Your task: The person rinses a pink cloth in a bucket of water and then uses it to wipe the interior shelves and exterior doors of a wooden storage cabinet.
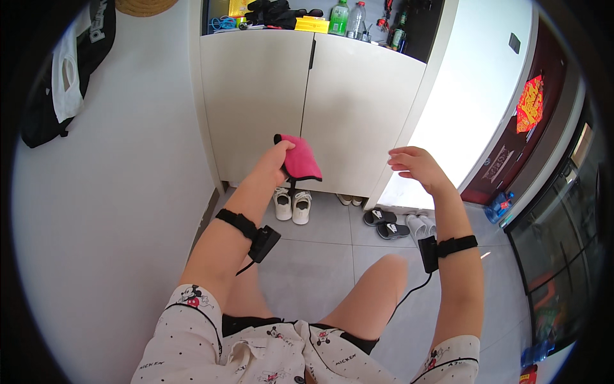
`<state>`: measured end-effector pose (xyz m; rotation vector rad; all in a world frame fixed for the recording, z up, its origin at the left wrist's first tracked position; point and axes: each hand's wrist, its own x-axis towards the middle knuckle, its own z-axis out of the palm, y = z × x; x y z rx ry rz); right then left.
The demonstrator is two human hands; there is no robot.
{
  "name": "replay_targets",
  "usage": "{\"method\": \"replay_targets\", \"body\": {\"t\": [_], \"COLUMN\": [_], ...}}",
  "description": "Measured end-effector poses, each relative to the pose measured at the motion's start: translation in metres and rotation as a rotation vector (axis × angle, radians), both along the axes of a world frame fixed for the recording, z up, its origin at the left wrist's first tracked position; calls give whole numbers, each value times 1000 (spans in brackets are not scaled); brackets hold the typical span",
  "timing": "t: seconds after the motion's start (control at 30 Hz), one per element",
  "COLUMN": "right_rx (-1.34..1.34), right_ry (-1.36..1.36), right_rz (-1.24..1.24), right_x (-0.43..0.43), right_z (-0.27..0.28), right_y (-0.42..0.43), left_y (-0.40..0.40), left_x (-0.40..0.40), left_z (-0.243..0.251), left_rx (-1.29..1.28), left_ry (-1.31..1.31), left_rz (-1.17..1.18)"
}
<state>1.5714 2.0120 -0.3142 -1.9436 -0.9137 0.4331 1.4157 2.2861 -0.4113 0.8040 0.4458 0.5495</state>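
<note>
My left hand [279, 161] grips a pink cloth [303, 161] with black edging, held up in front of the white cabinet doors [360, 105]. The thumb lies over the cloth's upper left part; the other fingers are mostly hidden behind it. A dark strip hangs below the cloth. To the right, my right hand [415, 165] is raised in the air with slightly bent fingers and nothing in it. It appears in front of the cabinet's right side. Both cabinet doors are closed, with a black handle [312, 54] at the top of their seam.
White shoes [292, 206] stand under the cabinet. Black slides [386, 224] and light slippers [419, 225] lie right of them. An open shelf above holds a green bottle [339, 18], a clear bottle [356, 20] and a yellow box [312, 24]. A black bag [98, 43] hangs left.
</note>
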Motion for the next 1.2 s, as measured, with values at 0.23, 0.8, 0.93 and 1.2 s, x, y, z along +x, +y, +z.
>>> {"method": "replay_targets", "body": {"t": [0.23,0.8,0.93,1.2], "right_rx": [54,859,817,955], "right_ry": [255,734,436,-328], "right_rz": [84,-510,-431,-328], "right_x": [-28,91,146,181], "right_z": [-32,-166,-111,73], "right_y": [59,202,234,323], "left_y": [-29,69,104,153], "left_x": [46,135,145,168], "left_z": [15,-95,-96,-104], "left_rx": [-173,-254,-232,-234], "left_ry": [-164,51,-44,15], "left_rz": [-3,-353,-284,-214]}}
